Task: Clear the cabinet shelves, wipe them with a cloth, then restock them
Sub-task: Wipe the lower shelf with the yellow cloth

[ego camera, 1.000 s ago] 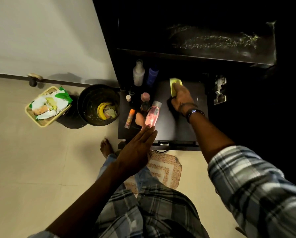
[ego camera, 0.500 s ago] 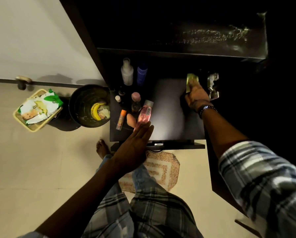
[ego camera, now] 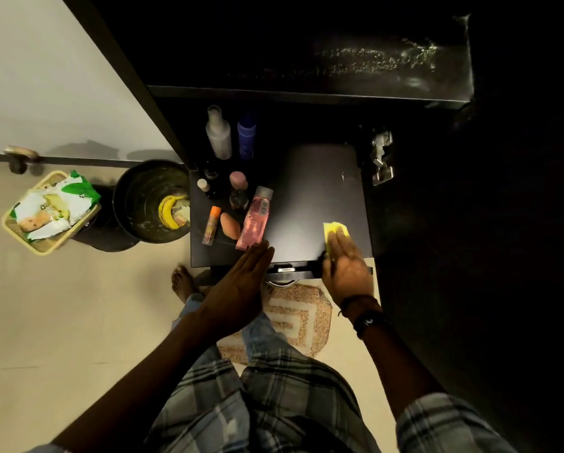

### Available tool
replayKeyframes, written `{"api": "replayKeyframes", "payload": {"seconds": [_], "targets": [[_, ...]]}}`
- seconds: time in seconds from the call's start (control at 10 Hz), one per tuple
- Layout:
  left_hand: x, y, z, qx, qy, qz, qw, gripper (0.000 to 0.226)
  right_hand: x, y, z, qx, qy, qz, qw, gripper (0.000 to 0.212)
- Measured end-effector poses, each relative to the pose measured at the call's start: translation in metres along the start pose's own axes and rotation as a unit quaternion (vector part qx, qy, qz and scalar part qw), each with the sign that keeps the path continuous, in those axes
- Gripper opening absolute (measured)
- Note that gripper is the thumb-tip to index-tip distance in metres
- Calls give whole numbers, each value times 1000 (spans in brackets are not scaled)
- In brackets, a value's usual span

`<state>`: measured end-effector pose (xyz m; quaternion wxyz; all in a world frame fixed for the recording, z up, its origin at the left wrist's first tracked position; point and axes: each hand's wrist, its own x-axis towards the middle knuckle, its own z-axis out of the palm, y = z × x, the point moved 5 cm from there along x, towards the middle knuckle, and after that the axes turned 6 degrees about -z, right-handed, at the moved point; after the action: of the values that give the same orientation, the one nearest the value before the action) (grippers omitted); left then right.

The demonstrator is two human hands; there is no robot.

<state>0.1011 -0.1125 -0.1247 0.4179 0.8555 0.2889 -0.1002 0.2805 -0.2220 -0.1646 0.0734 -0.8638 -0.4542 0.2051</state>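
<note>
A dark cabinet shelf (ego camera: 310, 191) lies below me. My right hand (ego camera: 346, 269) presses a yellow cloth (ego camera: 334, 231) flat onto its front right corner, fingers straight. My left hand (ego camera: 241, 289) hovers flat with straight fingers at the shelf's front edge, its tips close to a pink bottle (ego camera: 256, 219) lying on the left side. Beside that bottle lie an orange-capped tube (ego camera: 211, 225) and a peach sponge (ego camera: 230, 225). A clear spray bottle (ego camera: 219, 134), a blue bottle (ego camera: 246, 135) and small bottles (ego camera: 238, 188) stand further back.
A black bin (ego camera: 150, 204) holding a banana peel stands left of the shelf. A yellow basket (ego camera: 50, 212) with a white-green packet sits on the floor further left. A patterned mat (ego camera: 297, 322) lies under my legs. A metal hinge (ego camera: 382, 158) is on the right wall.
My right hand has dragged the yellow cloth from the back right of the shelf to the front right corner. My left hand stays at the front edge near the pink bottle.
</note>
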Motion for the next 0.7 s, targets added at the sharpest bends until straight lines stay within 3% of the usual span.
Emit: {"api": "replayKeyframes", "payload": {"seconds": [0.1, 0.3, 0.4, 0.5, 0.6, 0.7], "targets": [[-7, -3, 1, -2, 9, -9, 1000, 79, 15, 36, -8, -9, 10, 70, 997, 55], [-17, -6, 2, 14, 11, -36, 999, 72, 67, 4, -9, 0, 25, 56, 998, 51], [-23, -8, 7, 16, 39, -26, 999, 69, 53, -42, 8, 37, 25, 9, 999, 48], [-28, -14, 5, 23, 41, -46, 998, 69, 6, -74, 33, 0, -12, -123, 992, 56], [-35, -18, 0, 19, 33, -60, 997, 69, -15, -52, 30, 13, 34, -142, 989, 53], [-40, -30, -5, 22, 19, -81, 996, 69, -13, -32, 10, 54, 44, -29, 997, 32]]}}
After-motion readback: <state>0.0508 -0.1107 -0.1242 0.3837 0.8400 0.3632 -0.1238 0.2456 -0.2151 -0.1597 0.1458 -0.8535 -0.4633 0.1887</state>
